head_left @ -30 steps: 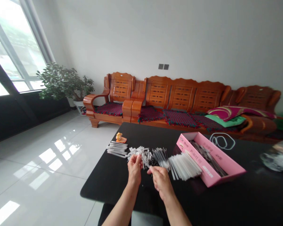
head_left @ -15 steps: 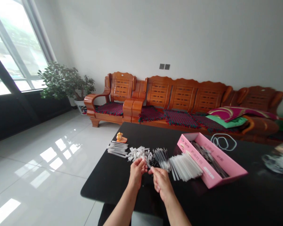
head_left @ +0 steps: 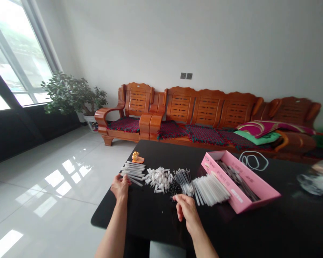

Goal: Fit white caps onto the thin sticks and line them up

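Note:
My left hand (head_left: 120,187) is at the near left end of a row of whitish pen-like tubes (head_left: 133,168). Its thumb and fingers are closed on one tube, which lies slanted at the row's near side. My right hand (head_left: 186,209) reaches a pile of small black pieces (head_left: 174,187), thumb and index finger together at its near edge; whatever is between them is too small to make out. Left of the black pieces is a heap of short white pieces (head_left: 158,177). To their right lie thin dark refill-like rods (head_left: 183,179) and a row of translucent white tubes (head_left: 211,190).
A pink box (head_left: 254,195) of dark strips stands right of the tubes on the black table (head_left: 150,215). A small yellow figure (head_left: 136,156), white loops (head_left: 254,161) and a clear plastic bag (head_left: 316,184) are also there. A wooden sofa (head_left: 209,111) runs behind.
My hands were together over the middle with a thin whitish piece between them. The left has moved left to the tube row; the right has moved slightly to the black pieces.

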The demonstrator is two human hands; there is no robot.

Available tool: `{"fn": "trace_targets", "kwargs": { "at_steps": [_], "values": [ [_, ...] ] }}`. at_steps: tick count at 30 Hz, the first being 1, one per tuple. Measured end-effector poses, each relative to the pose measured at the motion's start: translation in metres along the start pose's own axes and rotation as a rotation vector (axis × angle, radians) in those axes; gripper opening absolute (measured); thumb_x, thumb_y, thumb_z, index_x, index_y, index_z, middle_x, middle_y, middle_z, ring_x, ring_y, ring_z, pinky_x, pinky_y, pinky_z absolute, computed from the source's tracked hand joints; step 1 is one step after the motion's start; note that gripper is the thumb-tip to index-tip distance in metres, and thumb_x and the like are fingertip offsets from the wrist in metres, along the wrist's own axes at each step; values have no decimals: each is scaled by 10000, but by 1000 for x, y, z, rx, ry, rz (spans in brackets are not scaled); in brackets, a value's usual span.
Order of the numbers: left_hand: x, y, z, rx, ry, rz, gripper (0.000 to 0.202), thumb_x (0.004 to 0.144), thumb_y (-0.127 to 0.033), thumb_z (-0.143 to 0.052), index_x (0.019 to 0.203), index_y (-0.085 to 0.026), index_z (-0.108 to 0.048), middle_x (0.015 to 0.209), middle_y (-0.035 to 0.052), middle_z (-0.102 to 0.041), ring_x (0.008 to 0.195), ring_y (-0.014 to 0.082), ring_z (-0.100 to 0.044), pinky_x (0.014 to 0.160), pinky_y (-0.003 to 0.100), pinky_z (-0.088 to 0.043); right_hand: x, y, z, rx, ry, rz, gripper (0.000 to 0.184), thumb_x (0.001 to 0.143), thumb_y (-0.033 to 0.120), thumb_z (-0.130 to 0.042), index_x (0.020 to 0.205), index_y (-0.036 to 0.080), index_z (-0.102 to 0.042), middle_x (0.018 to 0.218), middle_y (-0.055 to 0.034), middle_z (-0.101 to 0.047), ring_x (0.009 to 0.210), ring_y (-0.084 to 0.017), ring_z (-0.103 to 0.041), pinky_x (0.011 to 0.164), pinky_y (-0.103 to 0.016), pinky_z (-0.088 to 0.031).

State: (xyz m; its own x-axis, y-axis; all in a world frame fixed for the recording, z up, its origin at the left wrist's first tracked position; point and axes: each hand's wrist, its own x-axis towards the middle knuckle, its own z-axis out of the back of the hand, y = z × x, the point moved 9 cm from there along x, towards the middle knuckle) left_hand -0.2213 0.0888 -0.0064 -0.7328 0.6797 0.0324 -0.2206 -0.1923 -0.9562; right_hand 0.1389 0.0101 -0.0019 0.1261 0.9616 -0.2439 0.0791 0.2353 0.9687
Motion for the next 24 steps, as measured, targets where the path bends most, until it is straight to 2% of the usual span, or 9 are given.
{"fn": "trace_targets", "kwargs": {
  "at_steps": [3, 8, 13, 17, 19, 21, 24],
  "values": [
    [14, 11, 8, 125, -19, 33, 484, 771, -411, -570, 1169, -135, -584, 597, 20, -675, 682, 244, -707, 746, 352, -519, -1, -1, -5, -11, 18, -3, 382, 724, 476, -598, 833, 112, -634, 364, 72, -474, 259, -80, -378, 259, -176, -260],
    [11, 10, 2, 165, 25, 18, 638, 795, -375, -573, 1351, -90, -446, 602, 30, -689, 725, 240, -714, 790, 331, -501, -1, 2, -3, -15, 17, 0, 385, 728, 479, -596, 834, 112, -638, 361, 71, -470, 261, -79, -378, 260, -171, -250],
    [-9, -3, -8, 216, 59, -106, 520, 789, -322, -576, 1280, -157, -526, 673, 30, -718, 805, 242, -712, 837, 333, -479, -1, -3, 5, -10, 7, 7, 395, 723, 498, -597, 819, 118, -645, 368, 73, -464, 265, -73, -368, 268, -172, -260],
    [-18, -7, -16, 208, 97, -110, 470, 778, -286, -577, 1232, -164, -557, 696, 30, -724, 818, 231, -709, 814, 309, -481, -1, -10, 21, -88, -32, 2, 386, 731, 499, -577, 826, 130, -639, 371, 76, -456, 265, -80, -364, 273, -180, -247],
    [-20, -9, -16, 209, 86, -98, 455, 781, -279, -568, 1219, -159, -563, 682, 30, -718, 810, 233, -707, 804, 310, -481, 0, -8, 41, -215, -100, 16, 363, 759, 484, -544, 849, 145, -638, 391, 66, -474, 277, -100, -398, 290, -197, -264],
    [-22, -11, -14, 207, 72, -99, 445, 794, -288, -552, 1221, -162, -557, 654, 20, -708, 800, 234, -705, 801, 314, -477, 1, 5, 66, -451, -201, 85, 306, 802, 439, -508, 840, 166, -642, 434, 37, -521, 337, -133, -485, 349, -223, -329],
    [-30, -14, -11, 197, 48, -133, 415, 816, -311, -529, 1210, -181, -555, 625, 4, -691, 783, 233, -701, 788, 314, -469, 2, 34, 97, -958, -407, 193, 172, 833, 291, -512, 792, 193, -647, 688, -68, -684, 655, -207, -664, 540, -263, -422]
  ]
}}
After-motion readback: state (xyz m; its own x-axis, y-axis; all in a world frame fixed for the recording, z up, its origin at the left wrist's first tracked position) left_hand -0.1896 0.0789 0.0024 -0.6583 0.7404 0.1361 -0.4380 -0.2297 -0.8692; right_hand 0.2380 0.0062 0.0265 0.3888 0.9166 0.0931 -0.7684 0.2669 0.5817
